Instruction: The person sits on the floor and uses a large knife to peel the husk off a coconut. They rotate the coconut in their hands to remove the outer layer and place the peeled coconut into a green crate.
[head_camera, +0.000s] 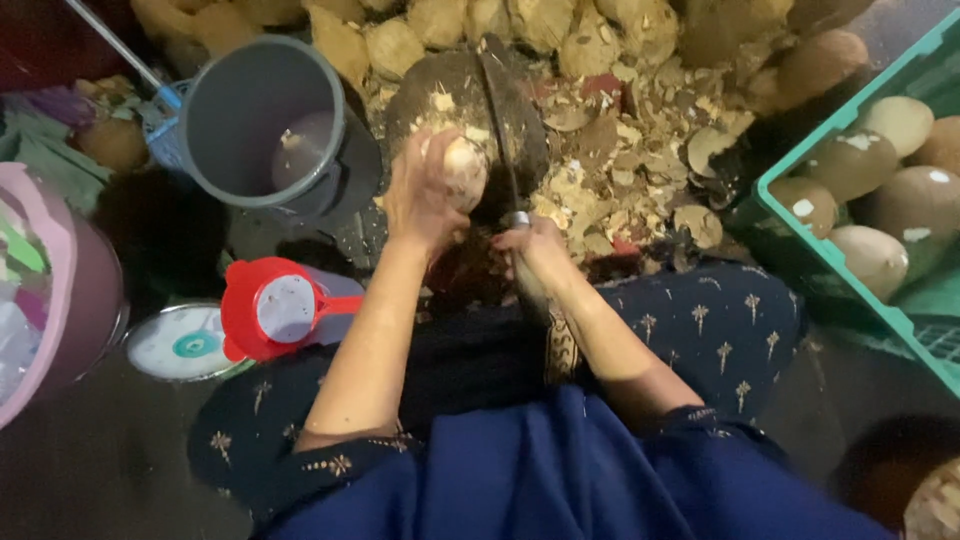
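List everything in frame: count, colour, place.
peeled coconut: one, pale, in left hand over the block
knife: one, dark blade, in right hand
chopping block: one, dark, top centre
husk scraps: many, tan, around the block
bucket: one, grey, upper left
scoop: one, red, left
crate: one, green, right, holding several coconuts
tub: one, pink, far left
left hand: grip on coconut
right hand: grip on knife

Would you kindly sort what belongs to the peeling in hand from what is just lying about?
In hand: left hand holding peeled coconut; right hand gripping long knife; round chopping block.
Lying about: grey bucket; red scoop; pink tub; green crate.
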